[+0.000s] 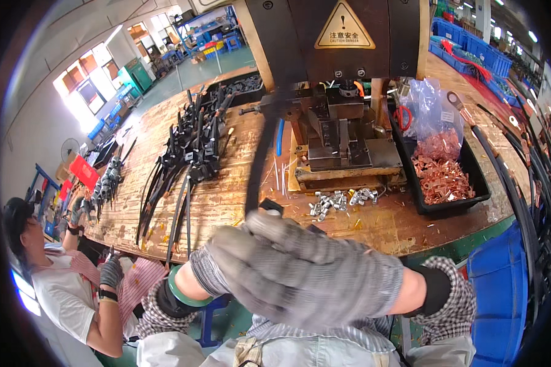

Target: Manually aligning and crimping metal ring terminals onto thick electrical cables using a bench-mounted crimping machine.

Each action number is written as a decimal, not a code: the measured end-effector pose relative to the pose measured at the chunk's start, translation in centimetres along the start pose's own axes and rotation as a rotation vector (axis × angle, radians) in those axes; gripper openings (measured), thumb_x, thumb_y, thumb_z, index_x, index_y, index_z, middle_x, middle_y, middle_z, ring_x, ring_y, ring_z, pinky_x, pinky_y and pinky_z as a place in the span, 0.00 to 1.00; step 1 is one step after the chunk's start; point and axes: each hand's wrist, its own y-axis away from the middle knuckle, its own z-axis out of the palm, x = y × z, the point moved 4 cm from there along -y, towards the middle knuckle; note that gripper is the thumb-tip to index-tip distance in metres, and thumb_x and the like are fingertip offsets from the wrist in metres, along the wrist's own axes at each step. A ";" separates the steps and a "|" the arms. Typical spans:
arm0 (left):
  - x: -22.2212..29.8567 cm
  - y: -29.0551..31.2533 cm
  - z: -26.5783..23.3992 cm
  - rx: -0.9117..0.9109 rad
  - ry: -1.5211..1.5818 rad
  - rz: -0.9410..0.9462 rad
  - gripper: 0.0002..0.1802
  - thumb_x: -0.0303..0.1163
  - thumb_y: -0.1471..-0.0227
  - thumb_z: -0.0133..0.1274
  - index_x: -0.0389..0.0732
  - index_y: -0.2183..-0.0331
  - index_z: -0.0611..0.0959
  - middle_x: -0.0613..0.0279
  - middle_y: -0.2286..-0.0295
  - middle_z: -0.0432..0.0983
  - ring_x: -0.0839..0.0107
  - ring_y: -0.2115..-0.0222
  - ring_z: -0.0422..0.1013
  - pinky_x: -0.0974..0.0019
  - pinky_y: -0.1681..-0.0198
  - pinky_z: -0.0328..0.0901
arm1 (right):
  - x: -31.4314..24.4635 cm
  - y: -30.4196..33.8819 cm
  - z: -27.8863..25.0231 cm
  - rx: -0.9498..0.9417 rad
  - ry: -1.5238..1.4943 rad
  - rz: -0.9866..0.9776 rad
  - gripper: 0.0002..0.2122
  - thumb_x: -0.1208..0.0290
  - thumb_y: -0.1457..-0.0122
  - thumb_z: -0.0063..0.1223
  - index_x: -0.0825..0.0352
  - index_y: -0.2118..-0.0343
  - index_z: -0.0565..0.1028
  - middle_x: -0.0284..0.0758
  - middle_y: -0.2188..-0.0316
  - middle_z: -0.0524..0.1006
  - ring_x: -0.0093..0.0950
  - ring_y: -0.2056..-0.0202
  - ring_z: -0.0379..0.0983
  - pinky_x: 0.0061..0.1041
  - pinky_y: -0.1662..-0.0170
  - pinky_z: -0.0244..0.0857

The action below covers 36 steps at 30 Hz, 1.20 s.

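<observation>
Both hands wear grey knitted gloves and overlap in front of my body, smeared by motion. My right hand (343,278) reaches across to the left with its fingers curled. A black cable (261,159) rises from between the gloves toward the press, blurred, with its lower end hidden by the fingers. My left hand (229,260) is partly covered by the right one, and its fingers cannot be made out. Just beyond the gloves, small silver metal terminals (333,205) lie scattered on the wooden table (226,211), in front of the press (340,137).
A black bin (450,205) of copper pieces (441,177) stands right of the press, with red-handled scissors (402,117) beside it. Bundled black cables (193,144) lie at left. More cables hang at far right above a blue crate (499,287). A gloved co-worker (73,287) sits at left.
</observation>
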 end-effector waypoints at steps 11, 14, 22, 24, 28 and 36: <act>3.7 3.6 -7.5 0.105 -1.473 0.250 0.11 0.36 0.65 0.52 0.44 0.74 0.76 0.62 0.64 0.72 0.63 0.55 0.64 0.53 0.48 0.56 | 6.7 4.6 0.8 -0.312 0.625 0.232 0.13 0.72 0.51 0.41 0.70 0.62 0.68 0.36 0.75 0.74 0.30 0.71 0.72 0.37 0.60 0.62; -2.6 5.8 -10.0 -0.005 -1.576 0.042 0.08 0.37 0.62 0.49 0.57 0.72 0.77 0.67 0.64 0.70 0.64 0.54 0.61 0.51 0.49 0.53 | 8.6 8.1 3.6 -0.208 0.485 0.309 0.11 0.73 0.52 0.42 0.68 0.65 0.69 0.38 0.77 0.74 0.30 0.73 0.73 0.35 0.68 0.64; -6.4 -1.2 -6.2 -0.293 -1.325 -0.336 0.21 0.38 0.58 0.52 0.48 0.58 0.73 0.54 0.55 0.65 0.55 0.50 0.57 0.51 0.48 0.52 | 9.0 9.5 9.7 -0.284 0.250 0.393 0.07 0.71 0.51 0.42 0.65 0.69 0.70 0.36 0.82 0.72 0.32 0.80 0.71 0.32 0.79 0.63; -2.9 -4.3 -1.8 0.039 -0.756 -0.066 0.20 0.31 0.62 0.55 0.44 0.61 0.74 0.52 0.59 0.68 0.56 0.58 0.65 0.59 0.54 0.61 | 9.3 9.0 9.9 -0.249 0.201 0.376 0.08 0.71 0.51 0.42 0.66 0.69 0.69 0.37 0.81 0.72 0.33 0.79 0.71 0.33 0.79 0.63; -4.2 -7.5 3.4 -0.095 -0.375 -0.063 0.20 0.35 0.56 0.52 0.42 0.59 0.72 0.51 0.69 0.72 0.56 0.68 0.70 0.62 0.65 0.65 | 10.0 9.3 9.1 -0.252 0.076 0.414 0.07 0.72 0.51 0.42 0.68 0.71 0.70 0.40 0.78 0.74 0.34 0.75 0.73 0.32 0.76 0.65; -5.0 -9.5 4.2 -0.134 -0.156 -0.009 0.12 0.34 0.50 0.46 0.40 0.64 0.76 0.53 0.73 0.74 0.56 0.72 0.71 0.62 0.70 0.66 | 10.5 12.0 6.6 -0.324 0.194 0.463 0.07 0.68 0.49 0.42 0.62 0.73 0.72 0.36 0.79 0.74 0.32 0.78 0.72 0.32 0.81 0.63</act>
